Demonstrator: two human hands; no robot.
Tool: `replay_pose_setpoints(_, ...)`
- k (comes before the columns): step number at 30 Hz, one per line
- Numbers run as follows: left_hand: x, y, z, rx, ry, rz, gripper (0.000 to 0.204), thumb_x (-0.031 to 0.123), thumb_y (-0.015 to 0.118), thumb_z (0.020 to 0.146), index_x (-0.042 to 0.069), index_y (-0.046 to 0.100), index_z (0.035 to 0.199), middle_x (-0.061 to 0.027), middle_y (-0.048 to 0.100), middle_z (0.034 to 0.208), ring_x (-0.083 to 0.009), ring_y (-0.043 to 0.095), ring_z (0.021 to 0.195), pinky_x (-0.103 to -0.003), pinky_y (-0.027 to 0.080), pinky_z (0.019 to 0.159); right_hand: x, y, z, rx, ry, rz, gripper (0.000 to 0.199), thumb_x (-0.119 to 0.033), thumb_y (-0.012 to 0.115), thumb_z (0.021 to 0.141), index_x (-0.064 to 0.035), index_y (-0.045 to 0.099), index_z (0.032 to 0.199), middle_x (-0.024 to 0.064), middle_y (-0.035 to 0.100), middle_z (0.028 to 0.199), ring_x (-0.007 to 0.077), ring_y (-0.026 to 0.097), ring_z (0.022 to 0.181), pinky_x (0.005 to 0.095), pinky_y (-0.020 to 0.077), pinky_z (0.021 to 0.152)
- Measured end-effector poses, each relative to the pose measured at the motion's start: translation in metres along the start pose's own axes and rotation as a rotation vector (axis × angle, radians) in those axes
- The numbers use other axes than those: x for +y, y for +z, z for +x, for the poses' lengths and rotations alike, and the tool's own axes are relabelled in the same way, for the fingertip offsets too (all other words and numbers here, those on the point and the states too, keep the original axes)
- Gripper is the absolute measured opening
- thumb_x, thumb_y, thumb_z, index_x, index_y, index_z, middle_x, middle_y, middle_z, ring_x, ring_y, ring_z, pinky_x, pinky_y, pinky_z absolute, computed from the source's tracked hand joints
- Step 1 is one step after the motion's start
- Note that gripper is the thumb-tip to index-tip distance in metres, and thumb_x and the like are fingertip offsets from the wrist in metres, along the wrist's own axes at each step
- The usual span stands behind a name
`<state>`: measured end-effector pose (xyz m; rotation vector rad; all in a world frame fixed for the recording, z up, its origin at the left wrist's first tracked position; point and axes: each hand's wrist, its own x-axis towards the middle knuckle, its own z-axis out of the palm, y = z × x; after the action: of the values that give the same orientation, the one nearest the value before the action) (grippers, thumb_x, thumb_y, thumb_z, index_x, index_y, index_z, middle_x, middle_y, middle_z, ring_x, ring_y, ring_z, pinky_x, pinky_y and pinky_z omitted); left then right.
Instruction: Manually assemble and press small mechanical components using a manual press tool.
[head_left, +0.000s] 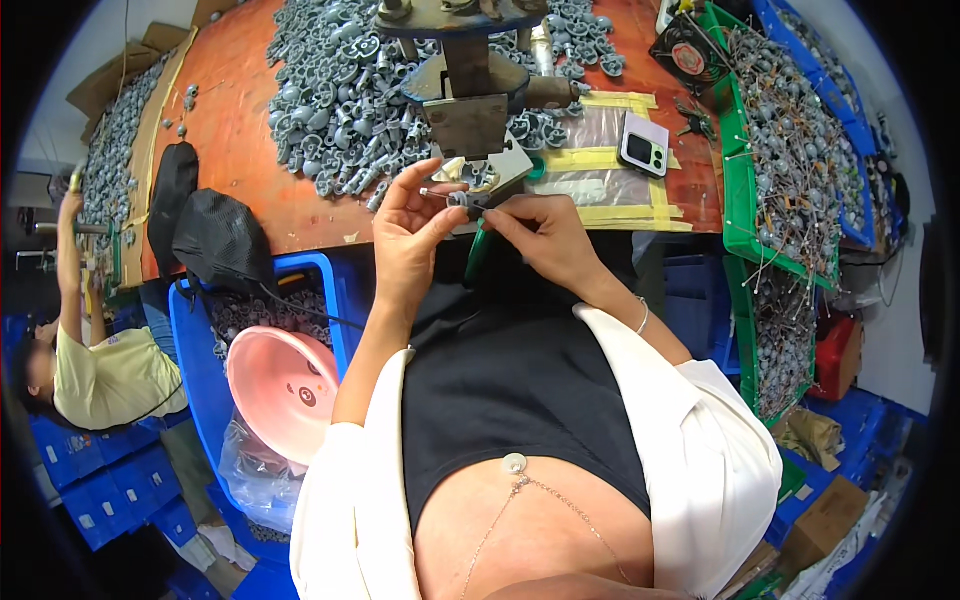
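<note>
My left hand [408, 220] is closed in a pinch around a small grey plastic part [457, 199], with a thin pale piece sticking out of it to the left. Close beside it, my right hand [545, 235] has its thumb and forefinger pressed together at the part's right side; what sits between them is too small to make out. A green handle-like piece [477, 255] hangs just below the fingertips. Directly beyond both hands stands a metal bench press [470, 125]. Behind and left of it lies a big heap of grey plastic parts [345, 110].
Right of the press are a taped clear sheet [600, 160], a phone [643, 145], keys [693, 118] and a fan [690, 52]. Green crates [738, 190] of wired parts line the right side. At left are a black bag [220, 235], a pink basin [270, 390] and a co-worker [115, 375].
</note>
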<state>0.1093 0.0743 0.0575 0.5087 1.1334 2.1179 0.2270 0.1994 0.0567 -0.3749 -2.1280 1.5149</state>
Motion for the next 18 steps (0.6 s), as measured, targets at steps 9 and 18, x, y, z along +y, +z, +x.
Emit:
replay_pose_setpoints(9,0.007,-0.010,-0.010,-0.129,0.704,0.948,0.014,0.009,0.062,0.087,0.001,0.069,0.095,-0.0105,0.066,0.102,-0.0217,0.060,0.093,-0.032,0.046,0.082,0.005,0.006,0.004,-0.004,0.629,0.962,0.016,-0.024,0.062,0.091,-0.0083,0.058,0.090,0.0014,0.058,0.066,0.0044,0.049,0.050,0.0152,0.0342,0.044)
replay_pose_setpoints(18,0.021,-0.005,0.000,0.310,0.845,1.270,0.025,0.009,0.072,0.078,-0.002,0.066,0.100,-0.0146,0.065,0.100,-0.0245,0.062,0.090,-0.031,0.044,0.087,0.023,0.004,0.014,0.024,0.102,-0.018,0.017,-0.015,0.061,0.089,-0.0016,0.053,0.095,0.0046,0.057,0.072,0.0113,0.055,0.062,0.0290,0.0414,0.056)
